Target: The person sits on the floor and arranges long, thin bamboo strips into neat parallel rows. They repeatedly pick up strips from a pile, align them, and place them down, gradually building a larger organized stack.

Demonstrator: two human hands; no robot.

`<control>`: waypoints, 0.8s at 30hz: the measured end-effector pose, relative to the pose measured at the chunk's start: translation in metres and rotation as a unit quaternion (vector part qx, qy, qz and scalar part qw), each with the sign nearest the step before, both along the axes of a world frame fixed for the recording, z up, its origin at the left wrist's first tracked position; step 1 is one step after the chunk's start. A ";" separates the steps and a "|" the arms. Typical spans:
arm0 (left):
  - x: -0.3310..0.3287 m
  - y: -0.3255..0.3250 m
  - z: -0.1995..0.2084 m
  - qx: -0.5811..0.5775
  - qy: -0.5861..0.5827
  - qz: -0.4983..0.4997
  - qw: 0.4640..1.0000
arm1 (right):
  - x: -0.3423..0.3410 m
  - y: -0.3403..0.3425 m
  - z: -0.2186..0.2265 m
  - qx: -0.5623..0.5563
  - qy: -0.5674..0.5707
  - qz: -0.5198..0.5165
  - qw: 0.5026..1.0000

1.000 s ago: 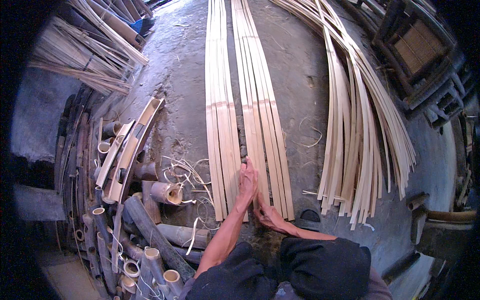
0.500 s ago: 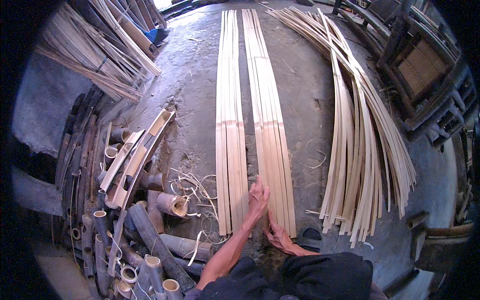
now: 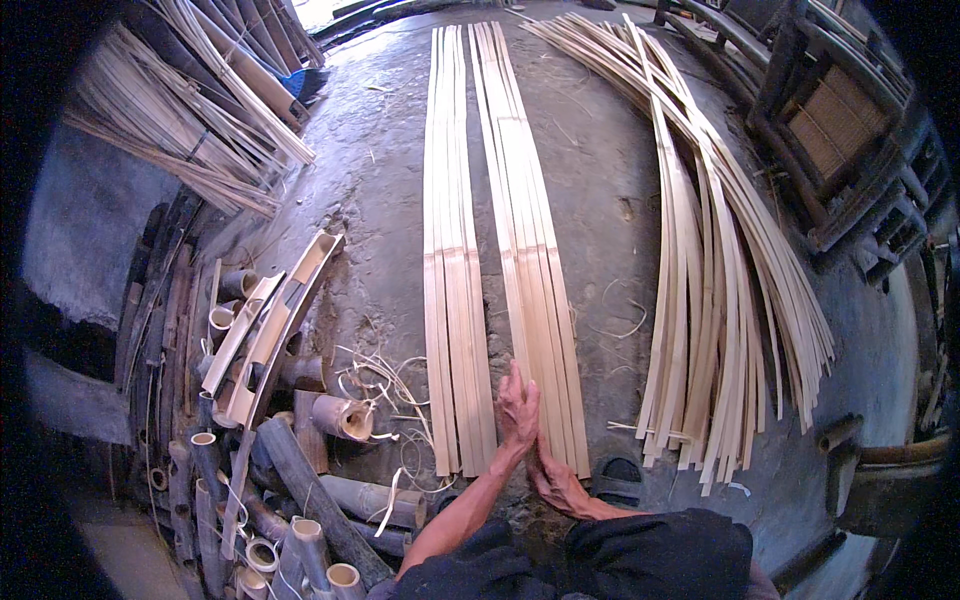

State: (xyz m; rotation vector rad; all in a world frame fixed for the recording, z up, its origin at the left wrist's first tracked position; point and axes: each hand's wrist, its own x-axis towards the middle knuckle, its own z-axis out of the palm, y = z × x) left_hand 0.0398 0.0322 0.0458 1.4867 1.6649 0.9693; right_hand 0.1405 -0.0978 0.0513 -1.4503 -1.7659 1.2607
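Observation:
Two flat rows of pale bamboo strips lie side by side on the floor, the left row [image 3: 449, 310] and the right row [image 3: 540, 310], with a narrow gap between them. At the near end of the right row, my left hand [image 3: 517, 408] is closed at its inner edge, fingers bent and pointing away from me around the outermost strip. Just behind and right of that wrist, my right hand [image 3: 556, 484] is low against the same strip's near end, thumb side up. Its fingertips are partly hidden by the left wrist.
A loose fan of long bamboo strips [image 3: 705, 300] lies at right. Cut bamboo tubes [image 3: 340, 416] and split pieces [image 3: 285, 320] are heaped at left, with curled shavings [image 3: 385, 375] beside them. More strips [image 3: 170, 120] lean far left. A bamboo chair [image 3: 835, 125] stands far right.
My right hand has come in against the left wrist, and its fingers have drawn closer together. The left hand stays at the strip's edge. The view has shifted slightly.

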 end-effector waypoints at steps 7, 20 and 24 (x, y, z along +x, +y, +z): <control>0.005 0.005 0.002 0.066 0.031 -0.015 0.997 | 0.000 0.003 0.009 -0.032 -0.034 -0.025 0.999; -0.018 0.011 -0.031 0.007 0.117 -0.077 0.990 | -0.002 0.001 -0.043 -0.167 0.119 -0.006 0.979; -0.022 0.014 -0.040 0.030 0.101 -0.073 0.992 | -0.005 0.008 -0.067 -0.270 0.137 -0.024 0.953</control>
